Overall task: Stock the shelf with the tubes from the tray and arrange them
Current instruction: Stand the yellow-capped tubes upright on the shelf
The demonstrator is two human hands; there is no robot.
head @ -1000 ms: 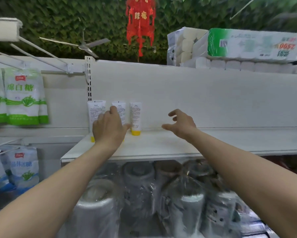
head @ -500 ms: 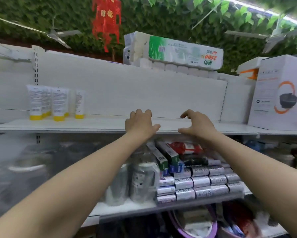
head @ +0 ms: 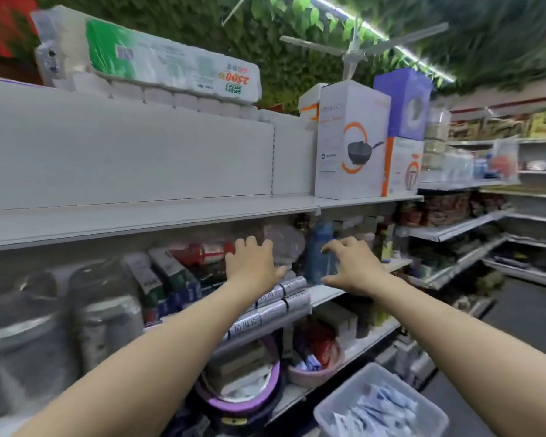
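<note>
A translucent tray [head: 334,402] sits low at the bottom right, with several pale tubes [head: 379,411] lying in it. The white shelf [head: 139,222] runs across the upper left; the tubes that stood on it are out of view. My left hand [head: 252,263] and my right hand [head: 353,266] hover side by side in front of the lower shelf goods. Both hold nothing, fingers loosely spread. The picture is blurred by motion.
A pack of toilet rolls [head: 158,67] lies on top of the shelf unit. Boxed cookware [head: 350,140] stands at the shelf's right end. Below are wrapped pots [head: 101,310], cartons and silver packs [head: 278,298]. Purple and pink basins [head: 243,402] sit on the lowest shelf. An aisle opens to the right.
The view has swung right and down, away from the standing tubes. The tray has come into view at the bottom right. Both hands have dropped below the shelf edge, still holding nothing.
</note>
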